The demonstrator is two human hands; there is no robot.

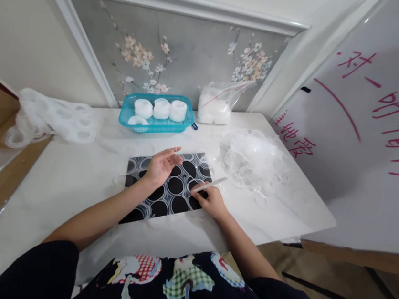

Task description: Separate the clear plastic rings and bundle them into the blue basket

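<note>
My right hand (211, 201) grips a slim white pen-like stick (210, 185) low down, its upper end pointing up and to the right. It rests at the right part of a black sheet (179, 204) printed or overlaid with pale rings. Above the sheet's middle, my left hand (161, 167) is raised with its palm turned inward and its fingers curled. Something small and pale shows at its fingertips, too small to name. Clear film or thin rings seem to lie over the sheet; I cannot tell which.
Behind the sheet stands a blue plastic basket (156, 127) with several white ring stacks. Beside it is a zip bag (215, 108) of white material. A heap of clear scraps (256, 158) lies right, white perforated sheets (57, 116) left. A whiteboard (367, 197) borders the table (73, 178).
</note>
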